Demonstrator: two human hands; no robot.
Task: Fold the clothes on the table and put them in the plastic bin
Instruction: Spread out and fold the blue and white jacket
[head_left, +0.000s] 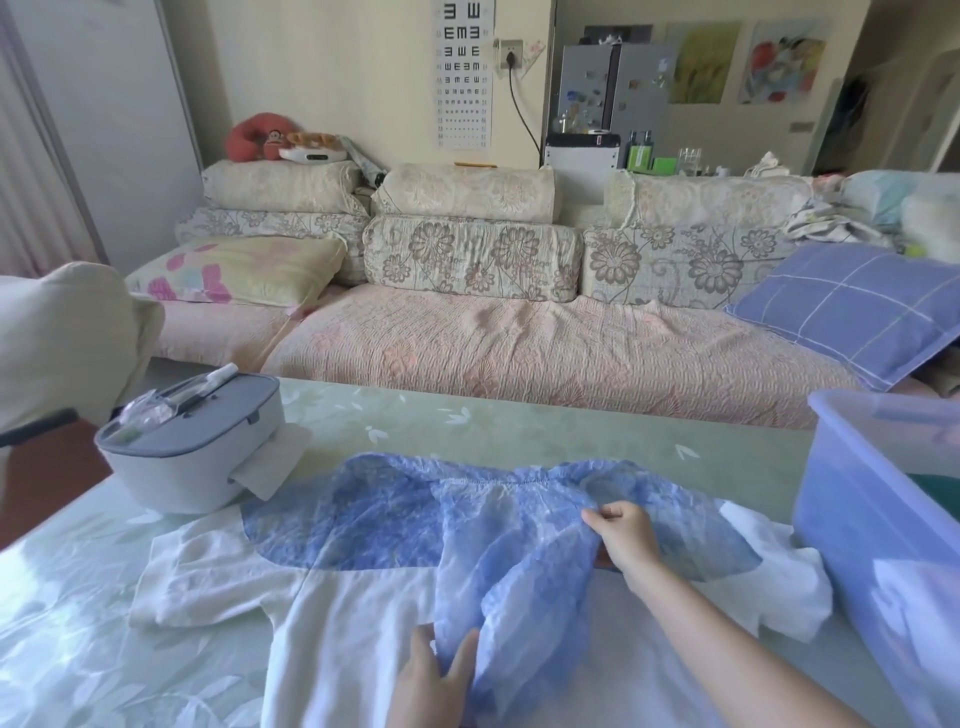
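Your pale green floral worktop (363, 415) carries a flat white cotton garment (353, 623) under both hands. Over that lies the crinkled sheer blue garment (374, 514), its long axis running left to right, mostly beyond your fingers. The translucent blue plastic bin (857, 499) stands to the right of your right hand (626, 540), the nearer one, whose fingers pinch a raised fold of the blue fabric. Your left hand (434, 680) lies flat, fingers straight, pressing the blue cloth's near edge.
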